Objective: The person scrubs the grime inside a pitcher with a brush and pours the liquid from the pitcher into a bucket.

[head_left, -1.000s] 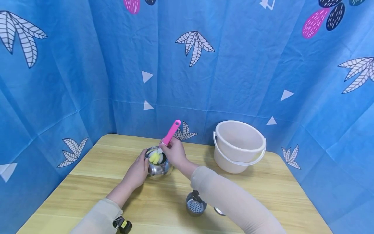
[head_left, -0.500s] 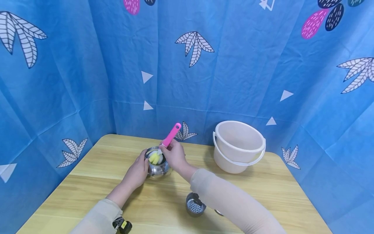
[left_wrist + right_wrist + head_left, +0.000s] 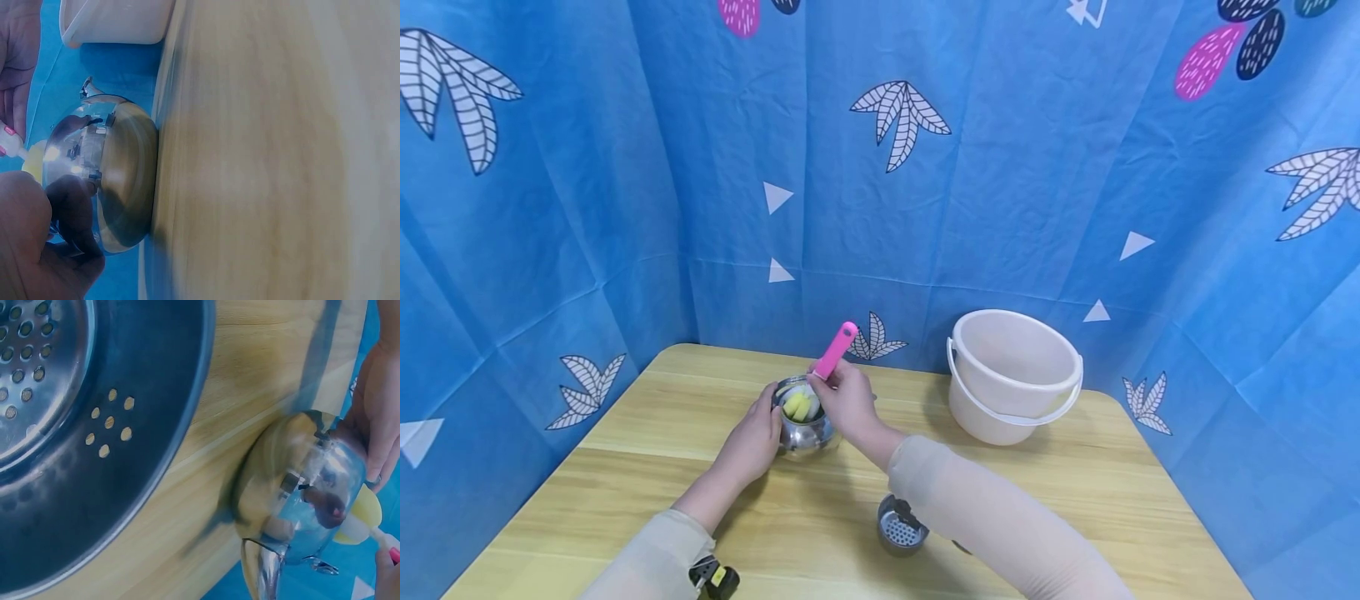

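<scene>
Before a blue curtain, a metal teapot stands on a wooden table, the left hand gripping it. The right hand pinches a pink-handled brush, its seemingly spongy yellow head at the teapot's mouth.

Blue fabric hangs across the upper frame and down both sides, creased in long folds, printed with white leaf sprigs, pale triangles and, towards the upper right corner, pink and black ovals. Right of centre I see a white plastic bucket upright on the pale wood-grain table, its handle drooping across the front. At lower centre sits a round metal strainer, its base dotted with holes
</scene>
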Demonstrator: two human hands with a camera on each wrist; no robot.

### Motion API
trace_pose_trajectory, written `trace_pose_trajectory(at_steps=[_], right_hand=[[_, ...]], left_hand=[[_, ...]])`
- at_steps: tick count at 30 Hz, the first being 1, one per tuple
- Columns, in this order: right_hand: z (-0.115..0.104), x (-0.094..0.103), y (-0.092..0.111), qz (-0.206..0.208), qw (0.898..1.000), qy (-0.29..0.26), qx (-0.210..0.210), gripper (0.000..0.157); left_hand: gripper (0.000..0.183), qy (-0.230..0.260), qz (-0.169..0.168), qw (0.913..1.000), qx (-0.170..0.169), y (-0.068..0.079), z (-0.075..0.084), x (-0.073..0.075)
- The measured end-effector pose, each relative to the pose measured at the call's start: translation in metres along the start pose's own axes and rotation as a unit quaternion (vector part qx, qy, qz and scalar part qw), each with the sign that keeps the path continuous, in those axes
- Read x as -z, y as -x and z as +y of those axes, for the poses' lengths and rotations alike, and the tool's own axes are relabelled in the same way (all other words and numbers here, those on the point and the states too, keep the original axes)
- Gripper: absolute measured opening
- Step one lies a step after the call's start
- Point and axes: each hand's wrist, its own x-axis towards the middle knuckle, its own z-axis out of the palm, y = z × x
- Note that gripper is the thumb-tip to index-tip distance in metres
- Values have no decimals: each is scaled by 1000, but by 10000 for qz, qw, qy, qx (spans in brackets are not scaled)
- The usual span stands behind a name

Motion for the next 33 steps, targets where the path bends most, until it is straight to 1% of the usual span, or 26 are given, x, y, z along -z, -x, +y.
trace_pose_trajectory(at_steps=[11,20,26,33], right_hand=[[-1,0,1,-77,9991,387,135,17],[0,1,0,-98,9964,720,440,14],[-1,0,0,-156,9953,879,382,12],[-3,1,2,-298,9937,1039,289,13]], left_hand=[[54,-16,108,9999,-102,1,1,-1],[53,-34,136,9999,-84,-2,-1,-3],[53,-14,105,9999,-58,-2,-2,-3],[54,3,62,10000,-25,-1,-1,-2]])
